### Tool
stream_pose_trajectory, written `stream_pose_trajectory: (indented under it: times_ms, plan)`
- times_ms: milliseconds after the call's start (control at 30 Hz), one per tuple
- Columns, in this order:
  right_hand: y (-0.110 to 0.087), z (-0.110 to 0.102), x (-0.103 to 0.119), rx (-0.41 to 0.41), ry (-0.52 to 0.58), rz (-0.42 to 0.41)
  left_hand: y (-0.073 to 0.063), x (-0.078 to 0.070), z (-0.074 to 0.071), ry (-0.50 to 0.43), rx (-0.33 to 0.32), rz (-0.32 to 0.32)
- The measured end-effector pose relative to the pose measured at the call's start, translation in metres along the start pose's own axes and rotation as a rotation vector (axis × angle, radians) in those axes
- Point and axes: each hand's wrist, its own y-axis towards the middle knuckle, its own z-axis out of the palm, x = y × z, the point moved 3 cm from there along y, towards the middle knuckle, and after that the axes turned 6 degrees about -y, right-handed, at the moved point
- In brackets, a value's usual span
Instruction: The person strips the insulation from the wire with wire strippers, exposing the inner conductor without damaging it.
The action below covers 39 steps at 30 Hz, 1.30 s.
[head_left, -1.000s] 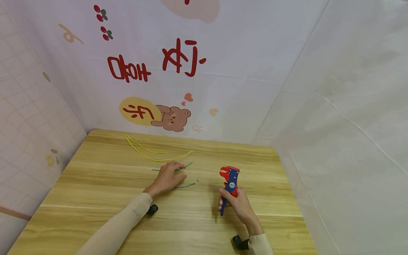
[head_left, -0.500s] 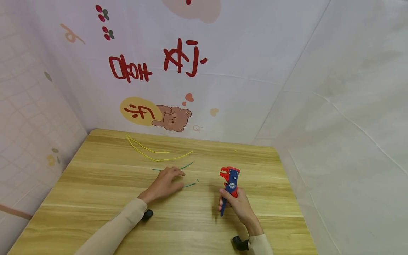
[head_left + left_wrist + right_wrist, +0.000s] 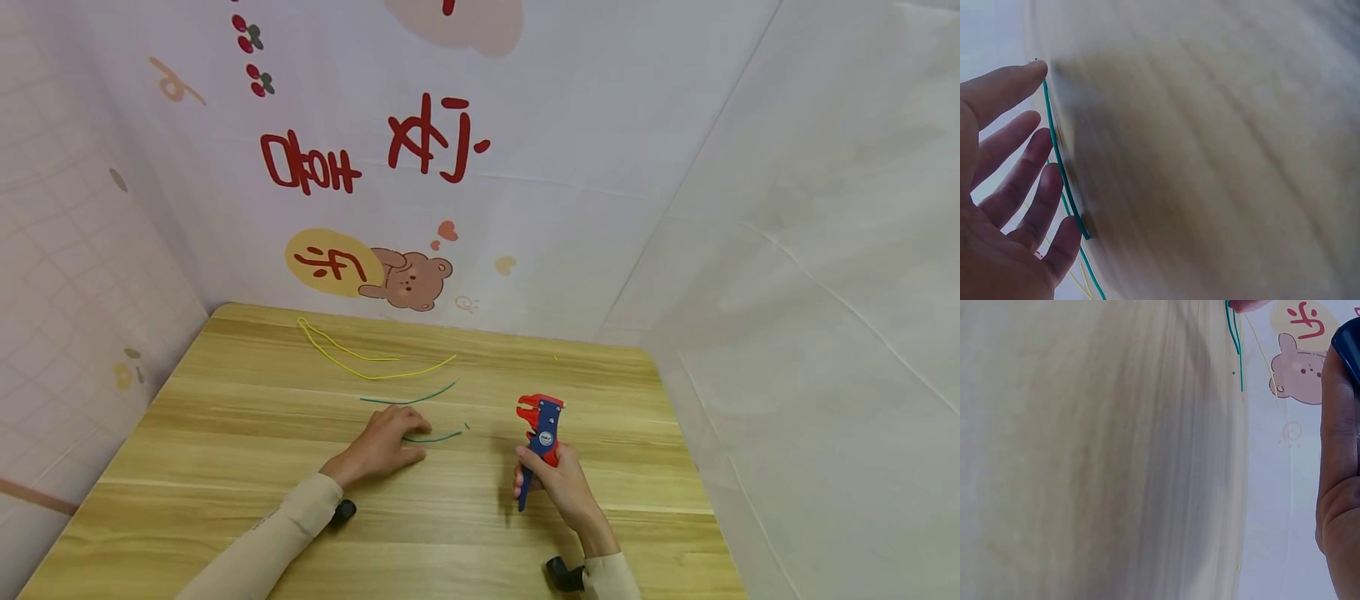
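My right hand (image 3: 572, 492) grips the handles of a blue and red wire stripper (image 3: 549, 419), its red jaws pointing away over the table. In the right wrist view only a dark blue handle end (image 3: 1350, 350) of it shows. Left of it, my left hand (image 3: 377, 444) hovers with fingers spread around the nearer green wire (image 3: 438, 439). In the left wrist view that wire (image 3: 1063, 162) runs past the thumb and fingertips; whether they touch it, I cannot tell. A second green wire (image 3: 408, 402) lies just beyond the hand.
A long yellow wire (image 3: 367, 377), bent back at its left end, lies near the back of the wooden table (image 3: 450, 533). A short green scrap (image 3: 467, 426) and a tiny yellow scrap (image 3: 555, 357) lie farther right. Printed cloth walls (image 3: 570, 167) enclose the table.
My left hand has drawn back toward me and slightly left, from the farther green wire to the nearer one, uncovering the farther one. The right hand holds the wire stripper in nearly the same place.
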Motion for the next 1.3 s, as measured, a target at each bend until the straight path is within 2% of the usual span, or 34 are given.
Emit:
stream_pose_trajectory:
  times_ms: [533, 733, 1300]
  plan:
    - [0.001, -0.001, -0.003, -0.004, 0.004, 0.026, 0.003, 0.005, 0.005, -0.013, -0.013, 0.000]
    - [0.002, -0.001, -0.003, -0.001, 0.014, 0.035, 0.004, 0.002, 0.006, -0.006, -0.022, -0.013]
    - [0.002, 0.001, -0.002, 0.009, 0.012, 0.032, 0.002, -0.007, 0.007, 0.077, 0.043, 0.000]
